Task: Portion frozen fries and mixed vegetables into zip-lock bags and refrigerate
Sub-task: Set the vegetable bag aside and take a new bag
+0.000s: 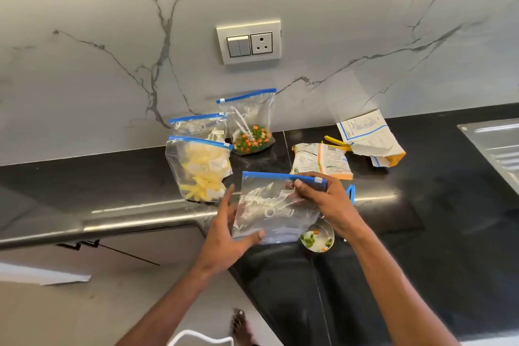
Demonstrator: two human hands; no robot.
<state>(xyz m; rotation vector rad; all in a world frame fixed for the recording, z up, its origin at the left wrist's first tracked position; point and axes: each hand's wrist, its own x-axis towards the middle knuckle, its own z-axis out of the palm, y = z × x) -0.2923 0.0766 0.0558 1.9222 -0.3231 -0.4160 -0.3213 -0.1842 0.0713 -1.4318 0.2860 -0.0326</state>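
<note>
One empty bag [269, 205], long axis left-right: our right hand [323, 199] pinches its seal [269, 175], our left hand [224, 239] its bottom edge; the bowl [320, 239] sits nearer our right.

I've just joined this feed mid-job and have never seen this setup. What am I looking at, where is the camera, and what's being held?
There is no machine here. These are a person's two bare hands, shown in a single wide-angle picture from a camera worn on the head, looking down at a black counter. The left hand holds the lower corner of a zip-lock bag that looks empty. The right hand pinches its blue zip strip with its fingers. Further back stand a bag of fries, a second bag behind it, and a bag of mixed vegetables against the wall. A steel bowl with a few vegetables sits by the held bag's corner. Two opened packets lie beyond.
</note>
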